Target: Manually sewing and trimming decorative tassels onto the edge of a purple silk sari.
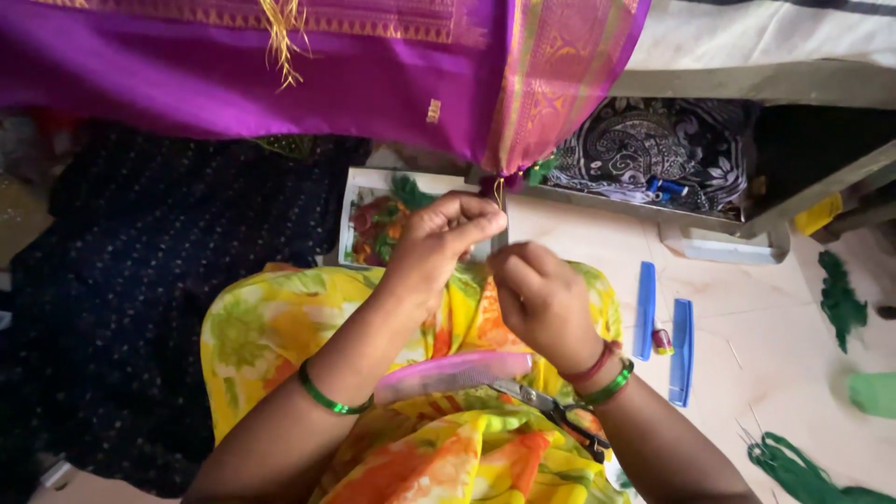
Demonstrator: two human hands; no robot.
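- Your left hand [439,245] pinches the short yellow thread tassel [498,191], fingers clenched on it, at the purple sari's [373,84] hem, twelve o'clock of your lap.
- The tassel hangs vertical; it looks soft, light and frayable, so grip near the hem.
- Your right hand [541,299], at four o'clock of it, is curled; whether it holds anything I cannot tell.

The purple cloth [280,75] overhung the far side, closing it off. Bare floor [747,317] lay open towards the right, obstructed by two blue combs [646,311], green thread bundles [840,299] and a white tray [723,247].
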